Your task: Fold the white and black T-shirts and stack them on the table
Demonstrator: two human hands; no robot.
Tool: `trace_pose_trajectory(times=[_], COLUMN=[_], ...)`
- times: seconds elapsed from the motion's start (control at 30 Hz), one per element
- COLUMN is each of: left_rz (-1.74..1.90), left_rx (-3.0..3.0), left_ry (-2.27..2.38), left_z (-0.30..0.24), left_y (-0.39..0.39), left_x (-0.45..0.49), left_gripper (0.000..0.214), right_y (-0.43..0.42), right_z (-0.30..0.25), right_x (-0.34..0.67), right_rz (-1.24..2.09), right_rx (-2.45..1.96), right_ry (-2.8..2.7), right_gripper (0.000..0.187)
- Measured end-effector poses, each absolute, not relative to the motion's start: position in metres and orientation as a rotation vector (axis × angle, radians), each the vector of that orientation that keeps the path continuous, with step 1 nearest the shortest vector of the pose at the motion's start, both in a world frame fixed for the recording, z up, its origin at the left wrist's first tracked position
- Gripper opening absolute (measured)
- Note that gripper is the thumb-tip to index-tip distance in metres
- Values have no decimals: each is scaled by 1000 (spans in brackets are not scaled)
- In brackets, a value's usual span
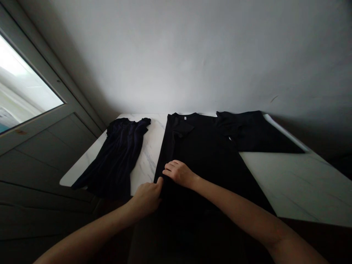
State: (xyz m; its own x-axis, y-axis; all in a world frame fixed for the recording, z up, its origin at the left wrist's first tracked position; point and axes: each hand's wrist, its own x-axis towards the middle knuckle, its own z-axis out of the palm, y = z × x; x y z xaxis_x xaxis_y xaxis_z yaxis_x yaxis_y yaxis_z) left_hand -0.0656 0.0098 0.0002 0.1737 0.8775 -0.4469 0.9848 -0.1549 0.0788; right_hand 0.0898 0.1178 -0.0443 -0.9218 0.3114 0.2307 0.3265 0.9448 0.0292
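Note:
A black T-shirt (pixel 203 157) lies flat and lengthwise on the table, with its collar at the far end and a sleeve folded inward. My left hand (pixel 147 198) grips the shirt's left edge between thumb and fingers. My right hand (pixel 178 173) rests on the cloth just beyond it, with its fingers together and pointing left. The near part of the shirt falls into deep shadow, and its lower end cannot be made out. A dark navy garment (pixel 114 159) lies to the left of the shirt, beyond my left hand.
The shirt lies on a white marble table top (pixel 291 187). Another black garment (pixel 261 134) lies folded at the far right corner, touching the shirt. A pale wall rises behind the table, and a grey door with a glass pane (pixel 26 86) stands to the left.

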Motion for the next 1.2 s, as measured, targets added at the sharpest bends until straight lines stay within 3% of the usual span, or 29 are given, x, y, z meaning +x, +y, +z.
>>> trace_pose_trajectory(times=[0.17,0.3,0.5,0.67,0.83,0.93,1.07,1.2], left_rz=[-377,-153,493,491,262,221,287,414], left_rx=[2064,1966,2395,2537,2442,2480,2587,2703], left_ry=[1308,1094,1521,1702,1840,1875,1921,1846], left_z=[30,48,28,-16,-57,-73,-87,-98], left_y=[-19,11,140,229,261,255,221,179], left_x=[-68,-83,-86,-72,-70,-68,-65,-64], left_gripper=[55,14,20,43,54,59,68,68], right_y=[102,89,85,84,87,117,197,267], right_z=[-53,-62,-64,-64,-59,-50,-40,-41], right_x=[100,107,114,110,110,110,108,101], right_rz=[4,155,351,489,656,684,386,95], right_rx=[-193,-68,-88,-136,-117,-402,-1222,-1511], right_ry=[-2843,-2763,-2706,-2684,-2604,-2437,-2203,-2332], right_gripper=[21,19,20,17,8,13,20,57])
